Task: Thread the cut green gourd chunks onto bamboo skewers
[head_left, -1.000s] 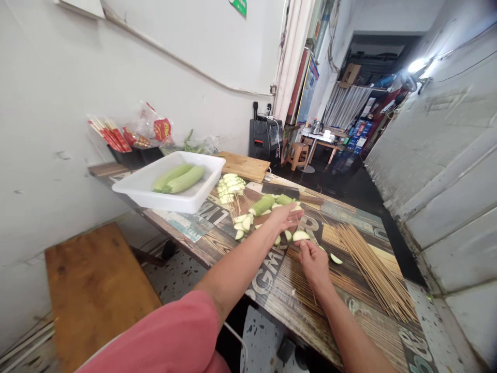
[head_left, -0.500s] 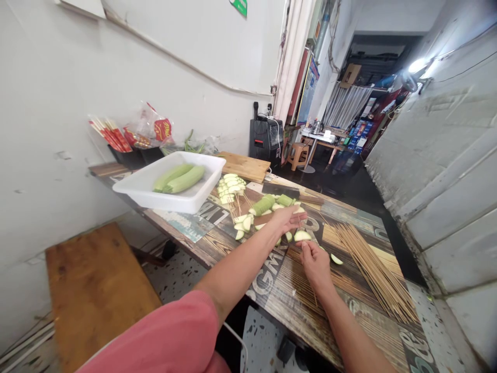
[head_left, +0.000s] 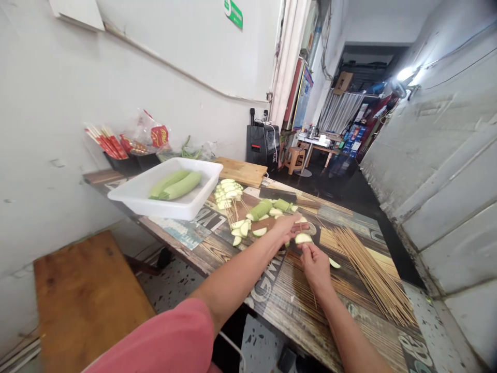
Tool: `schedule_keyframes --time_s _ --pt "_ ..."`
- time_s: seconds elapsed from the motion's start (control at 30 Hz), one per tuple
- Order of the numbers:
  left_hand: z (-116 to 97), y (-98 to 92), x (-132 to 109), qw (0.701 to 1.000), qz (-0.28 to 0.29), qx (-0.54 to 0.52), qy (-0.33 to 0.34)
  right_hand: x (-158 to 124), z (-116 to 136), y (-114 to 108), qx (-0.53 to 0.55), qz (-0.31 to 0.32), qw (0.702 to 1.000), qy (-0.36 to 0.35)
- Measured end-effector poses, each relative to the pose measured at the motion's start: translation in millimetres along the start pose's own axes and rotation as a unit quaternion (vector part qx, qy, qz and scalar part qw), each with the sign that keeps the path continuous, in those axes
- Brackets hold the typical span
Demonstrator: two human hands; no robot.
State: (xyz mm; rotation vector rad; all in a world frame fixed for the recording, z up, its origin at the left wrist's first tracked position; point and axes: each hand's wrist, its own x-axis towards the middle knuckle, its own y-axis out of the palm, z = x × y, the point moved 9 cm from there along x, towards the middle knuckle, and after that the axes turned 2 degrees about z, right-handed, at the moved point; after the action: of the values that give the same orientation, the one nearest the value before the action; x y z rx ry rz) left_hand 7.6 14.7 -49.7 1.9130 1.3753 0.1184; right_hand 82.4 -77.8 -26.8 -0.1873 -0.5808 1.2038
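Observation:
My right hand (head_left: pixel 315 263) pinches a thin bamboo skewer, its lower end showing beneath the palm. At the fingertips a half-round zucchini slice (head_left: pixel 303 238) sits on the skewer. My left hand (head_left: pixel 290 228) reaches in from the left just beyond that slice, its fingers stretched out beside the skewer; part of the palm side is hidden. Around it lie cut zucchini pieces (head_left: pixel 260 210) and loose slices (head_left: pixel 244 228) on a brown board. One more slice (head_left: pixel 334 263) rests on the table right of my right hand.
Loose bamboo skewers (head_left: pixel 373 274) lie on the right of the table. Behind the pieces is a cleaver (head_left: pixel 277 195). Filled skewers (head_left: pixel 228 192) are stacked left of it. A white tub (head_left: pixel 166 208) holds two whole zucchinis (head_left: pixel 180 185). A wooden board (head_left: pixel 240 171) lies behind.
The view has shifted slightly, so the scene sits a little lower and further left. My hands stay almost in the same place around the skewer and slice.

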Motion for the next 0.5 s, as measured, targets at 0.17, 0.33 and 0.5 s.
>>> schedule_keyframes --time_s 0.17,0.33,0.5 --pt "11.3 8.6 0.5 1.0 0.017 0.017 0.003 3.6 -1.1 -5.8 -0.003 -0.006 1.0 0.006" --pt "19.7 13.7 -2.0 0.997 0.026 0.072 0.001 5.0 0.4 -8.7 -0.01 -0.013 1.0 0.003" --pt "11.5 13.6 -2.2 0.988 0.014 0.148 0.047 7.1 0.1 -14.4 -0.018 -0.03 0.999 0.006"
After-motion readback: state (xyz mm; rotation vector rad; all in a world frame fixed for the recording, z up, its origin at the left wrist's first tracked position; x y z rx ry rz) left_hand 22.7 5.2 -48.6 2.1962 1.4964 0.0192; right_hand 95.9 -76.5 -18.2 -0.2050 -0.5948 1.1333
